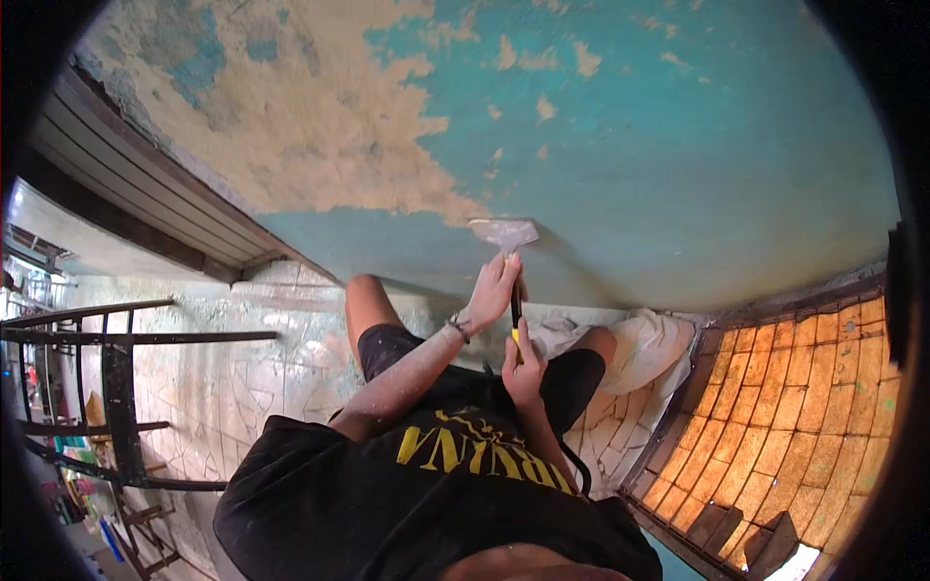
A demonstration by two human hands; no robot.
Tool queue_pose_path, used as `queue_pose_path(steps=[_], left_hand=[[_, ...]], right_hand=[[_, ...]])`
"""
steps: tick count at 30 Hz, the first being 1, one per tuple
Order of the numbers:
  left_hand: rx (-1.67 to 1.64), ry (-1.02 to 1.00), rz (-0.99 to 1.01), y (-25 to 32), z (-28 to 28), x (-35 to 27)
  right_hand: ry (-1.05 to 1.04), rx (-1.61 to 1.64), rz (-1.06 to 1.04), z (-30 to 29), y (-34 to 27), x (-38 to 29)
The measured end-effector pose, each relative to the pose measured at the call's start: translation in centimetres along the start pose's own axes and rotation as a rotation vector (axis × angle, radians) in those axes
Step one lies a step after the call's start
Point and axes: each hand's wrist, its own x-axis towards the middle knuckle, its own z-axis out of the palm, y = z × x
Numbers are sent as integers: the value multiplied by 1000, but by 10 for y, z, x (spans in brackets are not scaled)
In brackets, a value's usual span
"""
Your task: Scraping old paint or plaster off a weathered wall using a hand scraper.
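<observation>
A wide-bladed scraper (506, 232) with a black and yellow handle meets a turquoise painted wall (654, 181). Its blade edge lies where the paint borders a bare beige patch (327, 138). My left hand (492, 292), dusty and with a bracelet at the wrist, grips the handle just below the blade. Lower down, my right hand (524, 369) is closed around the yellow-marked end of the same handle. Some of its fingers are hidden. Both hands are in front of my torso, above my black shorts.
Slatted wooden boards (145, 167) run along the left edge of the wall. Black metal railing-like frames (123, 407) stand at left over a stained, crackle-patterned surface. A whitish sheet (647, 352) lies bunched beside my right knee. An orange-lit grid panel (785, 407) is at right.
</observation>
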Motion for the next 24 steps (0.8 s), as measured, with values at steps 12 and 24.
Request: queue_pose_path(steps=[12, 24], left_hand=[[17, 17, 11, 9, -6, 5], [39, 27, 36, 1, -5, 8]], right_hand=[[6, -42, -13, 12, 0, 1], [28, -7, -74, 26, 26, 0]])
